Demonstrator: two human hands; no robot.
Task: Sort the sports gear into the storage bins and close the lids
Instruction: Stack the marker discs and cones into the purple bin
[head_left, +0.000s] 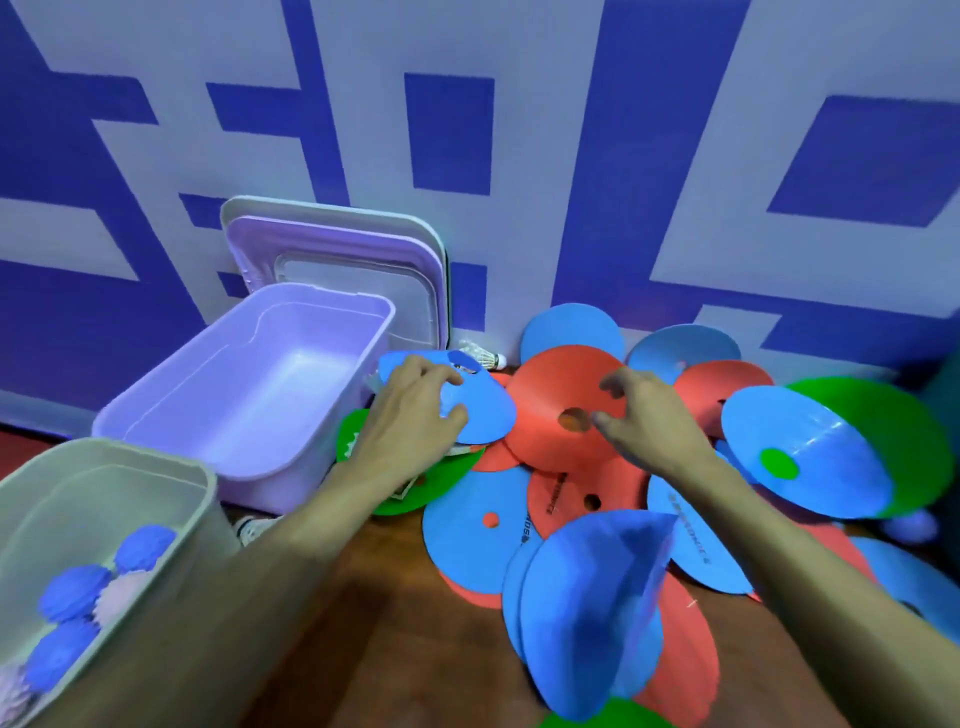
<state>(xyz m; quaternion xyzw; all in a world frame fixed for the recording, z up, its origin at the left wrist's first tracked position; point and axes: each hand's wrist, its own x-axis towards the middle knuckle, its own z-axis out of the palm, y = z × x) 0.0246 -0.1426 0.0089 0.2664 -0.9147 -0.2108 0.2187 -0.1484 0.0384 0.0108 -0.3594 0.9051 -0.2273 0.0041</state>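
A heap of flat blue, red and green disc cones covers the wooden floor on the right. My left hand (415, 410) grips a blue cone (483, 410) beside the empty purple bin (171, 410). My right hand (641, 415) hovers over a red cone (550, 395), fingers loosely spread and holding nothing. A white shuttlecock (483, 356) lies by the wall behind the cones. At the lower left a beige bin (208, 499) holds several blue and pale spiky balls (72, 592).
Two lids (332, 249) lean against the blue-and-white wall behind the purple bin. Another shuttlecock (252, 527) lies on the floor between the two bins. A green cone (909, 436) sits at the right under a blue one.
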